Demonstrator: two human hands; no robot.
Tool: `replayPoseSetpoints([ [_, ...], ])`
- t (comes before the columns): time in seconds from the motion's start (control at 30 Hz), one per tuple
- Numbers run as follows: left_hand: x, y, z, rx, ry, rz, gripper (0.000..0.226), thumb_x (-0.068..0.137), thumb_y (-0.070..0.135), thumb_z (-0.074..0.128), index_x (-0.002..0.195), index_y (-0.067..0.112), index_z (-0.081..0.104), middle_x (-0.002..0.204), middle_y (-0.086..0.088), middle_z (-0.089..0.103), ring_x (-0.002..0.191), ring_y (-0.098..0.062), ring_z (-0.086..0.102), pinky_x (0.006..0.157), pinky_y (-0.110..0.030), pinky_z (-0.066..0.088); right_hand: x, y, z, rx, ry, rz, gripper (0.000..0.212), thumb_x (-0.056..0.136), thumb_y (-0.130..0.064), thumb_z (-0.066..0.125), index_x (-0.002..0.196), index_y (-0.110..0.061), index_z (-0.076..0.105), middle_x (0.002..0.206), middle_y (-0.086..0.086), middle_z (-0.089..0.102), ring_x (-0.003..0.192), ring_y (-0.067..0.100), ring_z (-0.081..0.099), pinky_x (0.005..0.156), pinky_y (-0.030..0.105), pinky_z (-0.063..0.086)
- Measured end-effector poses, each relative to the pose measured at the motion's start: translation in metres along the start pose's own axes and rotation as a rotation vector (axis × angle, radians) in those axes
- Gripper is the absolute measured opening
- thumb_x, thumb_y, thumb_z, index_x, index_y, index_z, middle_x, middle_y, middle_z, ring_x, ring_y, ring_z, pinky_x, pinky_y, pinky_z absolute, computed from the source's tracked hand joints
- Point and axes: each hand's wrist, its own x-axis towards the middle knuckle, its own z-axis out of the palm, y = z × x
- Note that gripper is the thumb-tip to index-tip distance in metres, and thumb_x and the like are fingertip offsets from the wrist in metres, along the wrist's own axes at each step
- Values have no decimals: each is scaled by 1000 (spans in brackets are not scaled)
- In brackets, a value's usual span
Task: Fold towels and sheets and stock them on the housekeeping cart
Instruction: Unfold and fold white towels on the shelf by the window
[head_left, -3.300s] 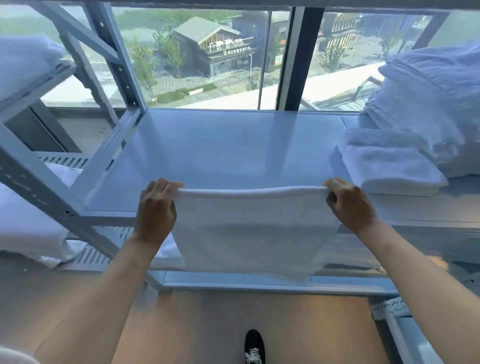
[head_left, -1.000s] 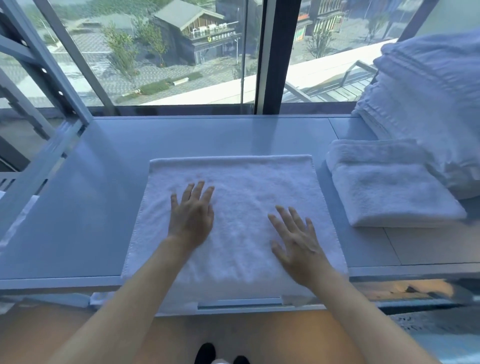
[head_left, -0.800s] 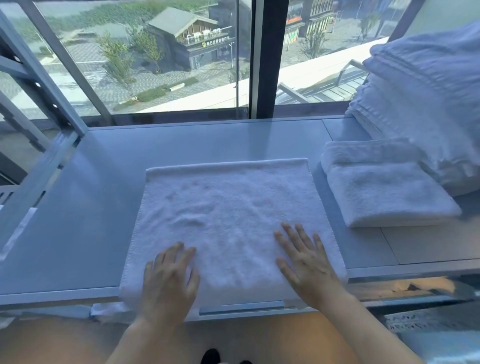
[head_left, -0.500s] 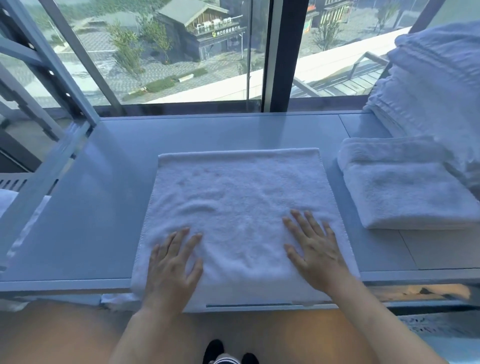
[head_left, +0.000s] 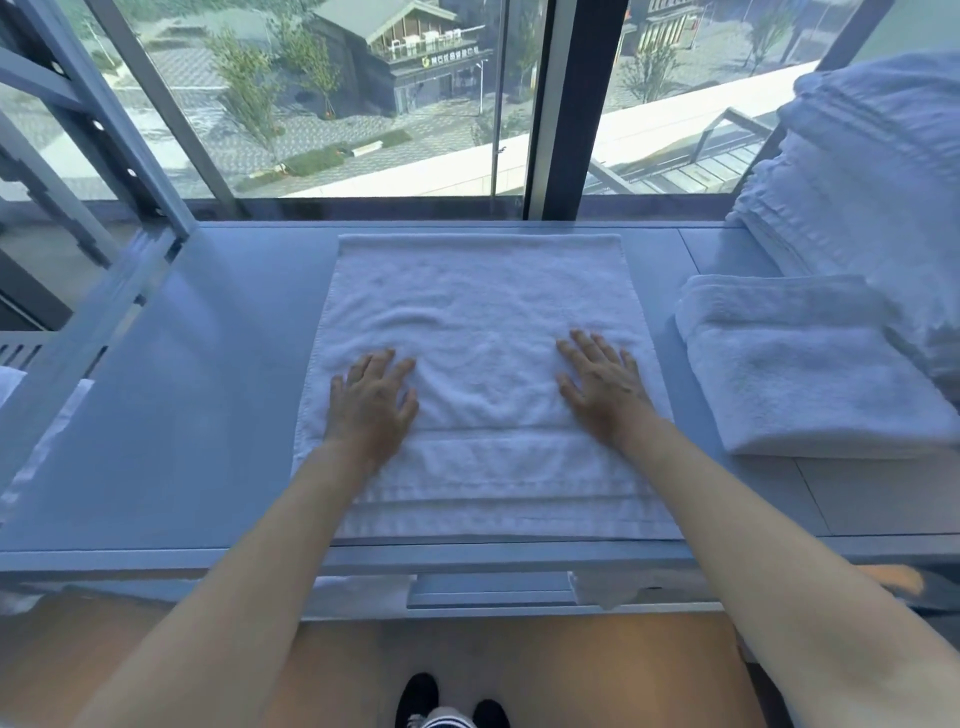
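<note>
A white towel (head_left: 483, 312) lies flat on the grey shelf surface (head_left: 208, 415), its near edge at the shelf's front lip. My left hand (head_left: 371, 402) rests palm down on the towel's near left part, fingers spread. My right hand (head_left: 602, 382) presses flat on its near right part, fingers apart too. Neither hand grips the cloth. To the right lies a folded white towel (head_left: 800, 369), clear of the flat one.
A tall stack of folded white linen (head_left: 857, 197) fills the back right corner. A slanted metal frame (head_left: 93, 130) rises at the left. A window with a dark post (head_left: 571, 104) runs behind the shelf. More white cloth (head_left: 41, 431) lies lower left.
The towel, earlier held up by its top corners, now lies on the shelf. Over the last second both hands slid over it, the left pulling toward me; the towel now sits wholly on the shelf.
</note>
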Motion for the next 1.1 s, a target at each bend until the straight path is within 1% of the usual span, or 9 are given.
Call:
replayPoseSetpoints([
  [0.07, -17, 10, -6, -23, 69, 77, 46, 97, 30, 60, 142, 20, 58, 155, -8, 48, 143, -32, 41, 112, -55, 34, -24, -14, -2, 66, 76, -77, 56, 103, -36, 51, 156, -20, 39, 168, 1, 27, 155, 25, 22, 123, 52, 19],
  [0.17, -62, 31, -8, -123, 121, 315, 40, 91, 37, 62, 125, 19, 69, 136, -7, 61, 125, -30, 57, 102, -48, 46, -77, -41, 2, 186, 97, -283, 53, 96, -41, 58, 145, -21, 53, 157, 0, 43, 146, 22, 38, 115, 44, 33],
  [0.23, -89, 44, -3, -126, 70, 406, 38, 86, 39, 69, 120, 22, 71, 132, -2, 63, 120, -26, 59, 97, -45, 49, -108, -55, 10, 200, 34, -356, 53, 92, -45, 60, 140, -23, 57, 155, -3, 46, 142, 19, 42, 113, 40, 35],
  [0.4, -108, 52, 9, -82, 27, 453, 33, 82, 30, 77, 114, 21, 74, 126, -3, 67, 114, -27, 64, 90, -43, 52, -127, -65, 22, 117, 26, -372, 45, 94, -34, 62, 136, -20, 63, 154, 0, 48, 144, 19, 43, 117, 46, 32],
  [0.53, -102, 36, 4, -41, 65, 449, 29, 82, 20, 66, 110, 18, 73, 124, -6, 68, 111, -31, 65, 85, -43, 55, -125, -53, 12, 85, 24, -400, 48, 85, -5, 61, 133, -13, 65, 150, 6, 54, 139, 28, 50, 111, 47, 41],
  [0.67, -109, -14, -3, -44, 144, 335, 37, 76, 10, 58, 108, 18, 74, 122, -2, 69, 108, -31, 66, 79, -40, 57, -143, -4, 3, 127, 157, -258, 55, 84, 14, 61, 132, -12, 69, 147, 4, 59, 136, 28, 55, 113, 40, 41],
  [0.77, -120, -54, -9, -75, 245, 203, 33, 83, 12, 52, 107, 19, 75, 119, 3, 70, 105, -28, 65, 74, -39, 57, -159, 30, 1, 173, 250, -135, 52, 88, 15, 62, 131, -14, 70, 144, -1, 61, 136, 22, 56, 111, 37, 45],
  [0.9, -107, -59, -27, -127, 318, 145, 30, 86, -7, 71, 105, 14, 78, 113, 0, 75, 101, -31, 69, 76, -40, 57, -149, 35, -16, 164, 312, -87, 37, 91, 12, 63, 119, -8, 75, 128, 6, 72, 121, 28, 68, 92, 46, 58],
  [1.1, -112, -57, -69, -232, 487, 212, 34, 90, -5, 69, 113, 17, 79, 118, 2, 74, 112, -18, 65, 94, -32, 53, -158, 25, -53, 194, 483, -131, 36, 93, 12, 61, 119, -10, 73, 123, 0, 73, 120, 19, 67, 97, 34, 54],
])
